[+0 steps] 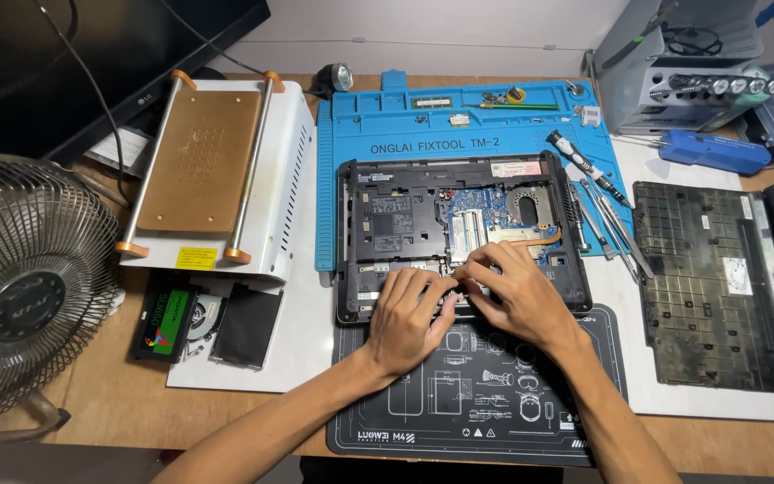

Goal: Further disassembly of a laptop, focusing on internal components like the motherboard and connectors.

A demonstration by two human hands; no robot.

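Observation:
An opened black laptop base [405,211] lies upside down on a blue repair mat [423,125], its circuit board and copper heat pipe [530,235] exposed. My left hand [409,318] rests on the laptop's near edge, fingers curled down onto it. My right hand [517,291] sits right beside it, fingertips pressed at the same spot near the front middle of the chassis. The two hands touch each other. What lies under the fingers is hidden.
A black mat [459,403] lies under my wrists. Screwdrivers and tweezers [602,206] lie right of the laptop, then a removed keyboard panel [718,287]. A white heating plate machine [217,170], a drive [165,323] and a metal fan [20,287] stand at the left.

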